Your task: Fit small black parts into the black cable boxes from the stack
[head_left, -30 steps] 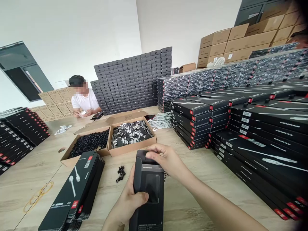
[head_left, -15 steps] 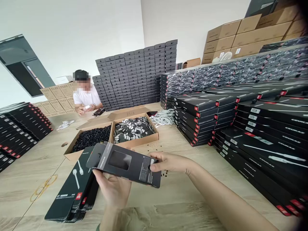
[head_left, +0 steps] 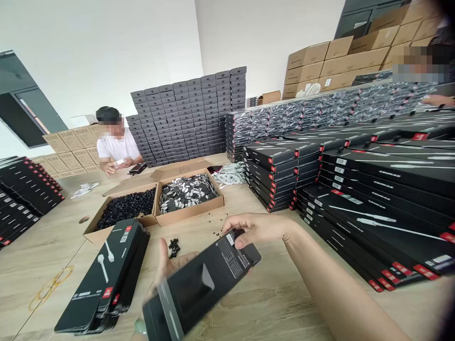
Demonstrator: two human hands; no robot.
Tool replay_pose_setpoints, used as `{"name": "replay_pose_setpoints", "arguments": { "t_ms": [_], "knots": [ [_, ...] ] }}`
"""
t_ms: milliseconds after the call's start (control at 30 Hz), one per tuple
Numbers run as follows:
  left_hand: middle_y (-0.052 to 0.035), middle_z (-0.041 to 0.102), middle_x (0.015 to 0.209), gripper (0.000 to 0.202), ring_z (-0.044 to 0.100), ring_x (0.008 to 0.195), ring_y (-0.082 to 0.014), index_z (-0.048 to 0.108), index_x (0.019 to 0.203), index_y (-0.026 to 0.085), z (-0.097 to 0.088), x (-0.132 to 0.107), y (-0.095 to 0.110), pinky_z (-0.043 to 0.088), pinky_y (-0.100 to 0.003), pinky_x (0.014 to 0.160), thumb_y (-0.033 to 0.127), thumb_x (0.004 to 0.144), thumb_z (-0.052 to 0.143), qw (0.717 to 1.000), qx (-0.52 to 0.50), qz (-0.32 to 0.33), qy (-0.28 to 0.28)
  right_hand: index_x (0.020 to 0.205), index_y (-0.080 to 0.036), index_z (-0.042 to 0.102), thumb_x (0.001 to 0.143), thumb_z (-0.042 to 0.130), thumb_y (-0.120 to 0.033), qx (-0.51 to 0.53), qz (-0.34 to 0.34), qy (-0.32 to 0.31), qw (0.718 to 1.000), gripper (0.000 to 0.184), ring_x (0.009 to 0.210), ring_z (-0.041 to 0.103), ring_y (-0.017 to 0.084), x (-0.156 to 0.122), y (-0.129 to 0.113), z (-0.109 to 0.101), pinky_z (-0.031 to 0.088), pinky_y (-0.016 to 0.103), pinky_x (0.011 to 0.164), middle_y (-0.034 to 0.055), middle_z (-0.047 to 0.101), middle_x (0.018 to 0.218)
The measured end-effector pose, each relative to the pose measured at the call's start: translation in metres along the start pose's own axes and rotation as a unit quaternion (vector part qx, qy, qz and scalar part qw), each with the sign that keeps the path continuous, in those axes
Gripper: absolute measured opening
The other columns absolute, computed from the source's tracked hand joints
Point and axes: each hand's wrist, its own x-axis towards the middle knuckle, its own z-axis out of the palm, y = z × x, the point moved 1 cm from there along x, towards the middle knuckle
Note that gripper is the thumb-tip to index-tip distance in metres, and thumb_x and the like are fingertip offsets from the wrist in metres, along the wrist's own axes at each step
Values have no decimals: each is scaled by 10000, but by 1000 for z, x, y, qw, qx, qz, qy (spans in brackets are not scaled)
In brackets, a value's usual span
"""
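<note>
My right hand pinches one end of a flat black packaging box with a window cut-out and white print. The box slants down toward the left, its near end over my left forearm. Behind it my left hand is open, thumb raised and fingers stretched out, partly hidden by the box; whether the palm bears its weight I cannot tell. Close beyond that hand lies a small heap of black plastic pieces. To the left is a stack of flat black cartons printed with a white cable.
Two open cardboard boxes hold black pieces and black-and-white tags. White cables lie behind. Stacked black boxes line the right. A person in white sits across the table; another person is far right. Rubber bands lie left.
The packaging box has swung round, its left end dropping toward me and its right end rising. My left hand's grip has loosened, thumb now up. The view has shifted to the right.
</note>
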Motion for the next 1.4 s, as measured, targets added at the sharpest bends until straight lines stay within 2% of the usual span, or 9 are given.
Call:
{"name": "replay_pose_setpoints", "arguments": {
  "t_ms": [100,200,267,333,500,733,1033,1267,1400],
  "knots": [
    [-154,703,1061,673,639,1046,-355,663,1099,159,20,8,-8,463,-514,929,701,705,601,997,0,-67,-31,1076,-204,686,745,729,-348,-49,-16,24,998,364,898,617,184,7,6,13,473,281,803,16,679,958],
    [-101,651,1217,547,595,1123,-286,570,1237,221,33,15,-15,435,-434,990,386,744,740,998,45,-32,40,1201,-233,596,776,691,-424,-55,-39,218,974,476,937,595,195,17,24,31,483,308,804,35,635,1034],
    [-82,612,1291,518,549,1188,-263,514,1302,253,37,18,-21,404,-412,1032,377,821,661,992,73,15,104,1234,-237,536,840,584,-510,-16,-37,364,931,482,963,590,199,18,40,45,490,345,830,62,591,1125],
    [-79,604,1309,548,524,1224,-265,475,1343,263,39,20,-27,381,-407,1061,403,837,632,986,75,41,143,1211,-234,508,856,537,-557,56,-28,430,900,480,979,599,204,15,53,58,487,380,876,69,587,1135],
    [-98,590,1332,644,532,1233,-273,393,1409,251,38,21,-34,395,-400,1064,412,833,632,983,54,50,168,1181,-233,460,851,611,-462,198,-65,366,907,429,927,653,221,10,60,87,511,394,846,58,682,998],
    [-50,368,1522,824,421,1340,-220,107,1489,351,41,19,-29,325,-364,1125,391,845,620,972,80,100,195,1288,-271,396,893,564,-443,130,-55,440,887,462,1024,620,204,10,58,104,495,358,895,77,604,1215],
    [-95,521,1373,665,539,1212,-219,156,1412,329,48,18,-32,414,-391,1035,457,885,540,970,67,78,222,1108,-257,513,904,528,-446,118,-51,412,902,279,928,586,189,5,54,98,479,296,816,24,613,1006],
    [-63,585,1131,367,571,1008,-194,422,1151,268,47,20,-33,481,-308,859,487,878,531,962,107,68,241,1094,-257,513,944,431,-456,40,-6,447,894,262,907,555,196,2,53,105,440,299,798,16,597,967],
    [-53,565,1124,339,537,1055,-192,446,1113,262,45,18,-37,432,-306,922,504,884,507,954,129,79,258,1066,-251,514,948,411,-451,-8,15,451,892,255,845,551,200,3,54,106,434,310,771,19,601,921]
  ]
}}
